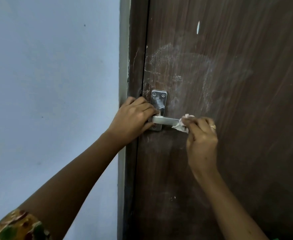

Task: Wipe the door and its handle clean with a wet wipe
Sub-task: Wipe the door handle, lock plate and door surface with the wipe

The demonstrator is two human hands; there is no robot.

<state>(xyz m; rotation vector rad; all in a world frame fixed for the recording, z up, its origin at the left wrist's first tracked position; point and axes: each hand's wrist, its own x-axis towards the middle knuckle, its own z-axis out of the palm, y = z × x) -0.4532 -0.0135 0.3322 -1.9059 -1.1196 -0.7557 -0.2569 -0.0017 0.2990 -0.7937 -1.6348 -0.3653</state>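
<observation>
A dark brown wooden door (237,84) fills the right half of the view, with whitish smears above and around its handle. The metal lever handle (166,120) sticks out to the right from a silver backplate (158,101) that carries a white smudge. My left hand (133,118) grips the handle's base at the door's edge. My right hand (202,135) pinches a crumpled white wet wipe (183,126) wrapped around the free end of the lever. A ring shows on my right hand.
A pale blue wall (52,84) takes up the left half. A grey-and-brown door frame (130,49) runs vertically between wall and door. A small white chip (198,27) marks the door higher up. A patterned sleeve (15,226) shows at bottom left.
</observation>
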